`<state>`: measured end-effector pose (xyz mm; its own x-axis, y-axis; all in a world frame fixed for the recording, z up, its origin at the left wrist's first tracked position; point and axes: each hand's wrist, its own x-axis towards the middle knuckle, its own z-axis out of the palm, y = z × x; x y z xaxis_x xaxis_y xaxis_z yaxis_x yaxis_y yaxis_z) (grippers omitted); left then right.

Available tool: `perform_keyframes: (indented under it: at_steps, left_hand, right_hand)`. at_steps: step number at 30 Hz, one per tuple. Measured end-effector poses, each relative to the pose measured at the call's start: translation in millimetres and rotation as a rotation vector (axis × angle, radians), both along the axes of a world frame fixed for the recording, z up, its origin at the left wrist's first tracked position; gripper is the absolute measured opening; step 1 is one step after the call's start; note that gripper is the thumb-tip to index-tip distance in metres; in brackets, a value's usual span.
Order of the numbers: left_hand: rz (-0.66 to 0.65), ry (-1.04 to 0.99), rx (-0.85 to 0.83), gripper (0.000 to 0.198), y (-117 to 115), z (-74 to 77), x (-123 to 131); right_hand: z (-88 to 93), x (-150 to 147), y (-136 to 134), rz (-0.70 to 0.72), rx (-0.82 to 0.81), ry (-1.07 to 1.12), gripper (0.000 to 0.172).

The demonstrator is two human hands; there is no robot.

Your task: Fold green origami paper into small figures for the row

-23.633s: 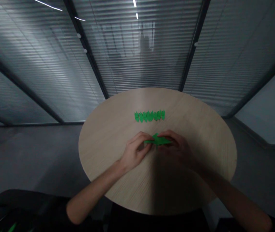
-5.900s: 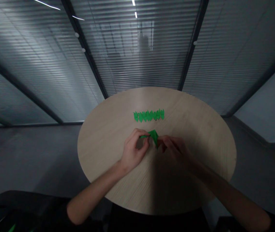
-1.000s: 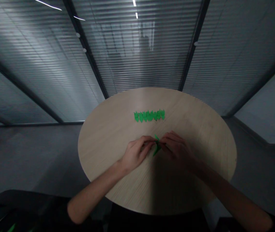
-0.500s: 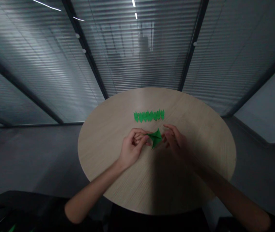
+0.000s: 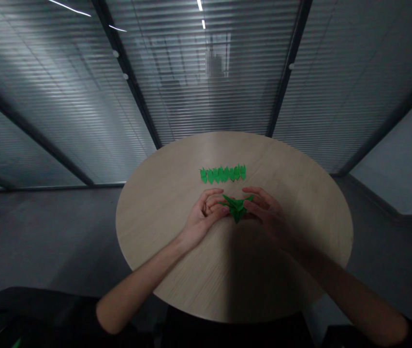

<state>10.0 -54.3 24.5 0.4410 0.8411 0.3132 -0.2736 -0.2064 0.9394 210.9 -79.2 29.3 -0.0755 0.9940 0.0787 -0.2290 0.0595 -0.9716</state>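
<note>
Just below the frame's centre, the left hand (image 5: pixel 203 210) and the right hand (image 5: pixel 269 212) each had the grip clamped on green folded paper (image 5: pixel 237 208), over the bench (image 5: pixel 158 193); uneven pulling risked tearing it.

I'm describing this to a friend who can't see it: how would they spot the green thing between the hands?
Start at the pale table before the blinds, then find the left hand and right hand near its middle. Between them is the spiky green folded piece. Unlike the green pieces in a row behind it, it looks larger and is held.
</note>
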Motion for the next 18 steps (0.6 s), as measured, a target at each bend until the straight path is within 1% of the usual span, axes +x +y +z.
perform_keyframes:
  at_steps: [5,7,10,14,16,18]
  left_hand:
    - [-0.070,-0.095,-0.320,0.064,-3,-1.8,4]
    - [-0.060,-0.119,-0.390,0.069,-5,0.3,6]
    - [-0.018,-0.133,-0.395,0.067,-7,5.3,7]
    - [0.057,-0.088,-0.367,0.062,-7,8.4,6]
    - [0.069,-0.065,-0.334,0.061,-5,7.0,5]
    - [0.065,-0.052,-0.288,0.061,-4,4.4,5]
  right_hand:
    - [-0.8,-1,-1,-0.010,0.024,-0.055,0.042]
    - [0.4,-1,-2,-0.004,0.012,-0.040,0.042]
    - [2.3,-1,-4,0.003,-0.001,-0.042,0.041]
    - [2.2,0,-4,0.036,0.008,-0.041,0.040]
    - [1.1,0,-4,0.104,0.010,-0.023,0.041]
    - [-0.3,-1,-4,0.201,-0.006,0.005,0.040]
